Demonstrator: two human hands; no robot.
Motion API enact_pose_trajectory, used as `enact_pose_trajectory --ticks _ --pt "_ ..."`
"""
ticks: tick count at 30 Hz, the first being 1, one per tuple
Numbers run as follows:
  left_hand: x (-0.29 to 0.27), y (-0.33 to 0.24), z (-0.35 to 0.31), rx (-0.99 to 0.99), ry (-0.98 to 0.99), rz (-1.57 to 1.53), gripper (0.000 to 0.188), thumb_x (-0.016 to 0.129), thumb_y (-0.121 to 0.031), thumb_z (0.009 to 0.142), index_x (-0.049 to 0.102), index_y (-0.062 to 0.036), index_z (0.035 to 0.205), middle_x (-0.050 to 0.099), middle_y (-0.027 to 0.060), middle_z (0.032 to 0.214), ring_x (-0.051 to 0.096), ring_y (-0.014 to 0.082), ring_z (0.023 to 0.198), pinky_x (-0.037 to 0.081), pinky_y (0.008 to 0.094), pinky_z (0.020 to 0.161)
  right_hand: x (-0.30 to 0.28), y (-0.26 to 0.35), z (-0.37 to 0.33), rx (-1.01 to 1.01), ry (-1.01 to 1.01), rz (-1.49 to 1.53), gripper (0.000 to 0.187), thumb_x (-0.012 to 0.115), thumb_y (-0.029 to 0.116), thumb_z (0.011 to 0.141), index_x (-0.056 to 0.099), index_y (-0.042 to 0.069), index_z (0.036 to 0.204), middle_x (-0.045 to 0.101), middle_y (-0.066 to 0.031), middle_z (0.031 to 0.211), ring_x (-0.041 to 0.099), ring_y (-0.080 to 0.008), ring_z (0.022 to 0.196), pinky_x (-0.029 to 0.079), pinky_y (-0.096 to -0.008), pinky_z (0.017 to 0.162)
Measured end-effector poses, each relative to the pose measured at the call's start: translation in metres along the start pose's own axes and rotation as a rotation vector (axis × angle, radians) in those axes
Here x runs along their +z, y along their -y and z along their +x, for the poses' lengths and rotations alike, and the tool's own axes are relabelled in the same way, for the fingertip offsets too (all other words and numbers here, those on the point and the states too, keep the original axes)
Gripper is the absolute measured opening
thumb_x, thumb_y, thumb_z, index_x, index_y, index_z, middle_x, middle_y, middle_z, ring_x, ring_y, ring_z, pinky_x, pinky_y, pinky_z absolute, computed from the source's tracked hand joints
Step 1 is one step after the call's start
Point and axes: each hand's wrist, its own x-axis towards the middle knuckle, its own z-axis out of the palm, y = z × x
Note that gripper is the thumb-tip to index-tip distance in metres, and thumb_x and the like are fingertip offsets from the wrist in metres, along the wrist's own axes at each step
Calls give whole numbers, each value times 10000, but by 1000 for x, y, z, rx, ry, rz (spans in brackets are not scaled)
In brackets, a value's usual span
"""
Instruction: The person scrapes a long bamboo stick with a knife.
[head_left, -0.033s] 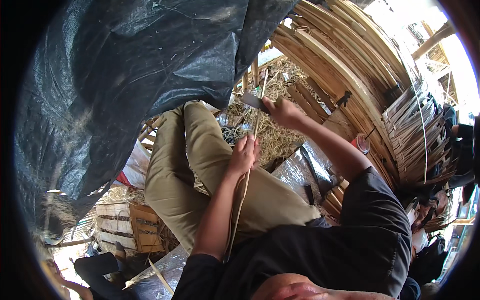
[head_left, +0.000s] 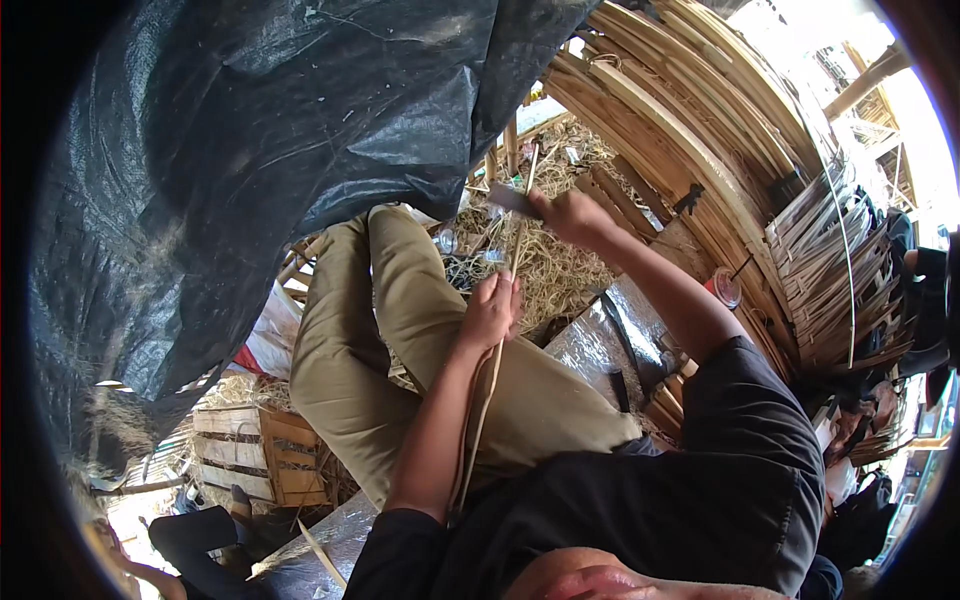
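My left hand [head_left: 492, 308] is closed around a long thin strip of pale wood or bamboo [head_left: 484, 415], above my thigh. The strip runs from beside my left forearm up through the fist, and its far end stands out beyond it. My right hand [head_left: 574, 217] grips a knife with a broad, dull grey blade [head_left: 514, 200]; its handle is hidden in the fist. The blade lies across the far part of the strip, a short way beyond my left hand. Whether the edge bites into the strip is too small to tell.
Straw-like shavings [head_left: 560, 250] cover the ground ahead. Long wooden slats [head_left: 690, 130] are stacked at the right, near a red-rimmed container [head_left: 723, 288]. A dark curved blade [head_left: 622, 335] lies by my right thigh. Black sheeting [head_left: 280, 110] hangs at the left, above a wooden crate [head_left: 235, 450].
The knife and my right hand have shifted very slightly to the right and up. The strip's near part lies a little differently beside my left forearm. Both grips are unchanged.
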Motion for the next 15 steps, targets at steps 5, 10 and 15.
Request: enact_pose_trajectory --ticks 5,10,15 --pt "2 0 5 16 9 79 317 363 -389 1057 453 -116 922 340 -56 564 280 36 393 249 209 345 32 -12 6 -103 -147 -69 397 396 364 1044 604 45 1155 491 -78 487 528 -248 397 411 -398 376" --pt "5 -7 3 -23 66 37 308 371 -382 1055 452 -119 915 353 -55 563 311 35 396 244 213 340 28 -44 22 -146 -124 -190 489 384 459 1026 647 47 1021 526 -110 501 542 -277 395 428 -411 374" --pt "-4 9 2 19 -28 62 338 383 -310 1059 483 -84 829 414 -38 536 369 64 374 292 241 331 -3 30 -23 190 119 265 739 380 617 975 695 -21 771 662 -302 772 681 -448 725 510 -504 782"
